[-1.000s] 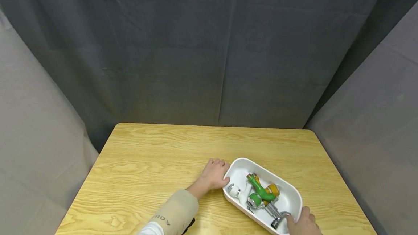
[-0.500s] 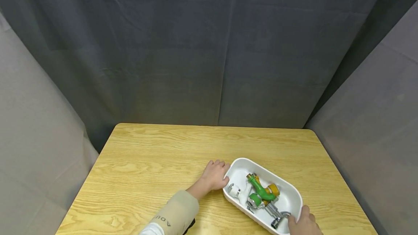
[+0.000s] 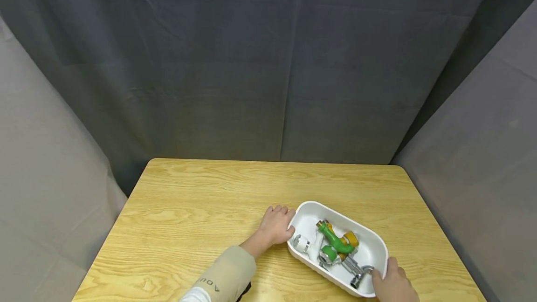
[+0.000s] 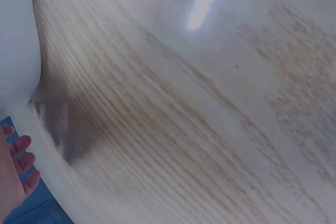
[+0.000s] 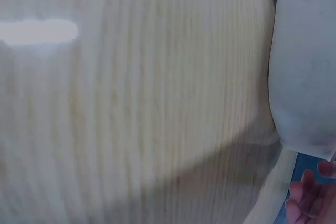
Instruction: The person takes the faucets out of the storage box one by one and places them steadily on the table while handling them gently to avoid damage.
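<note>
A white plastic tub (image 3: 313,208) with rounded corners lies at a slant on the front right of the wooden table. My left hand (image 3: 274,225) holds its left end, fingers at the outer wall and thumb at the rim. At the opposite end my right hand (image 3: 393,283) grips the rim, thumb inside and fingers outside. Inside the tub lie a green bent pipe fitting (image 3: 335,239) with a brass end, a yellow-orange capped fitting (image 3: 350,239), a green-capped piece (image 3: 329,253), a white fitting (image 3: 302,244) and a chrome angled fitting (image 3: 357,278). They overlap in a heap.
The wood-grain table (image 3: 189,218) reaches back to a dark grey curtain (image 3: 251,83), with pale cloth panels at both sides. Both wrist views show mostly tabletop, a pale rounded surface (image 4: 18,35) and fingers near the table's edge.
The tub's right end has shifted slightly away from me with my right hand, turning the tub a little. The fittings inside have shifted slightly too. My left hand stays almost where it was.
</note>
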